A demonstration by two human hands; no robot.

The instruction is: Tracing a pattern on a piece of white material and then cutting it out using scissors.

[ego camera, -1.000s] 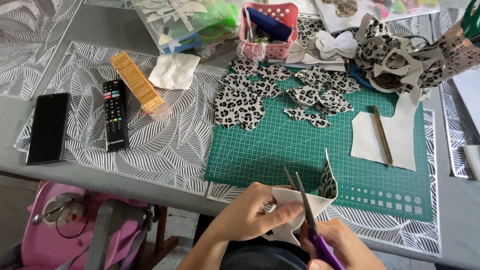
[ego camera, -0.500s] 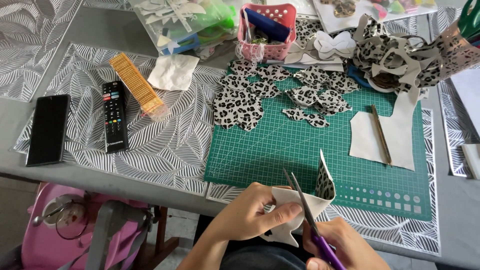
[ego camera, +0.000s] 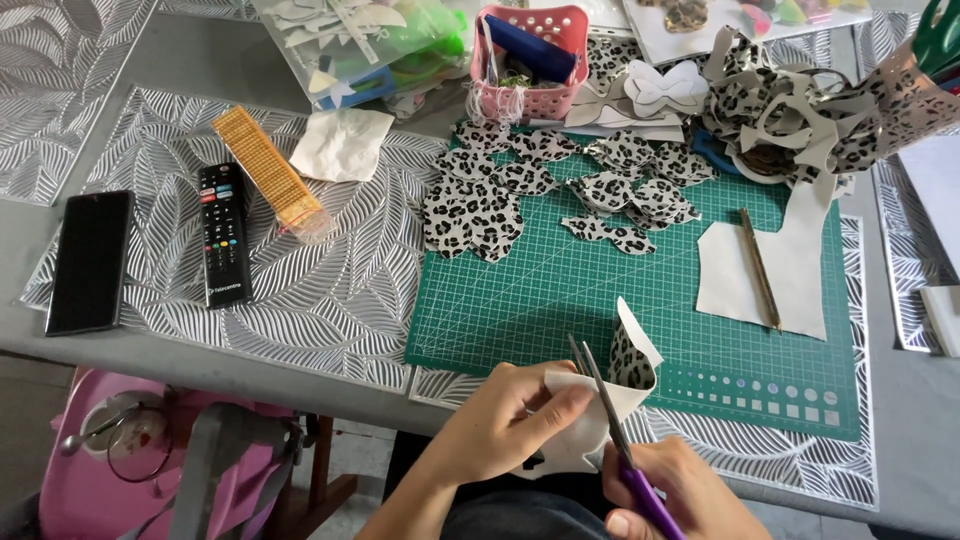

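- A grey counter (ego camera: 300,375) fills the frame, laid with silver leaf-patterned mats, and a green cutting mat (ego camera: 560,300) sits right of centre.
- At the bottom centre, the left hand (ego camera: 505,420) comes up from the lower edge with the wrist bent inward; its fingers curl shut around a white-backed leopard-print piece (ego camera: 600,400), thumb on top pinching it.
- The piece stands just over the near edge of the cutting mat, its upper flap curled upright so the spotted side shows.
- The right hand (ego camera: 680,495) sits at the lower right of centre, closed around the purple handle of the scissors (ego camera: 610,420); only the knuckles and part of the fingers show.
- The scissor blades point up and to the left, slightly parted, with the piece between them beside the left thumb.
- Across the upper middle of the cutting mat lie cut leopard-print shapes (ego camera: 540,190), well apart from the hands.
- A white sheet (ego camera: 790,270) with a pencil (ego camera: 760,268) on it lies at the right of the mat.
- A pink basket (ego camera: 530,60) stands at the top centre, and a heap of leopard-print offcuts (ego camera: 800,110) at the upper right.
- At the left lie a black phone (ego camera: 88,260), a black remote (ego camera: 225,235) and an orange strip (ego camera: 268,178) side by side.
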